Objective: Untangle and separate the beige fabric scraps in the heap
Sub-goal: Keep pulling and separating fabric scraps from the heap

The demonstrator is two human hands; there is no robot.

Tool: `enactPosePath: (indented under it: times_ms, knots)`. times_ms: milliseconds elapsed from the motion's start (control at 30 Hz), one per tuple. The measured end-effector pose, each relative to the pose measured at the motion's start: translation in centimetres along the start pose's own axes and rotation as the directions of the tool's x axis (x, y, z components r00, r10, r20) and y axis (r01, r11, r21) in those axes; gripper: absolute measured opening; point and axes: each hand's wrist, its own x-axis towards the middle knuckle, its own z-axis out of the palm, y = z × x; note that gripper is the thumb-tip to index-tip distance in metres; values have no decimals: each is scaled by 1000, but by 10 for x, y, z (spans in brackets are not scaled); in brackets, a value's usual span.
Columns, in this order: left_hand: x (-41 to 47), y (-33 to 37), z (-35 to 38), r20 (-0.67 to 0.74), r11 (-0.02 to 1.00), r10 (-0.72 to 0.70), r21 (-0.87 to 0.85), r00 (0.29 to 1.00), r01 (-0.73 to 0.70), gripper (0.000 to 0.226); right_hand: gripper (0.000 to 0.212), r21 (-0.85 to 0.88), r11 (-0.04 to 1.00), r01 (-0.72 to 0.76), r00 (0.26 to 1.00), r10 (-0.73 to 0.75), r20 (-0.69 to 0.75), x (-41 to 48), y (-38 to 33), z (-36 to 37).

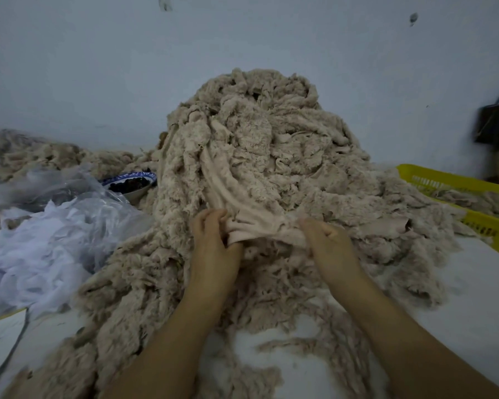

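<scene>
A tall heap of beige fabric scraps rises against the pale wall in the middle of the white counter, its fuzzy, tangled strips spilling down and forward on both sides of the person's forearms. At the foot of the heap, both hands are closed on one smoother, pinkish-beige piece of fabric that runs up into the tangle. The left hand has its fingers curled round the gathered left end. The right hand is balled into a fist over the right end, knuckles up. The piece is bunched into folds between them, and a long band of it stretches up and to the left across the face of the heap. A thin loose strand lies on the counter between the forearms. To the left lies a mound of white fabric with crumpled clear plastic over its far side. Just beyond it, touching the edge of the heap, stands a blue-and-white bowl holding something dark. A lower pile of beige scraps lies further back on the left. On the right, a yellow slotted basket sits beside the heap with more beige scraps in it. A dark bag hangs on the wall above it.
</scene>
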Motion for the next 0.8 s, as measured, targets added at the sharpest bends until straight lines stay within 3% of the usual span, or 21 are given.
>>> enactPosePath:
  times_ms: [167,333,433,533,600,667,800]
  knots:
    - [-1,1,-3,-86,994,76,-67,993,-82,41,66,53,976,-212,967,217,-133,10,10,-7]
    - [-6,13,-4,-125,906,378,-153,917,-395,29,58,-12,978,-210,965,206,-162,12,17,-7]
    - [-8,15,-3,14,940,297,-180,955,-290,24,53,17,975,-221,948,219,-233,14,18,-9]
    - [-6,13,0,185,978,205,6,961,-209,23,63,92,966,-241,933,257,-251,14,17,-10]
    - [-6,12,1,208,977,199,39,958,-211,25,66,113,959,-261,930,281,-238,14,17,-11]
    - [-8,13,1,188,982,190,-28,964,-189,28,56,105,948,-300,923,317,-217,15,16,-12]
    - [-13,14,-1,173,961,196,-232,965,-153,20,41,-101,939,-329,943,319,-97,13,19,-14]
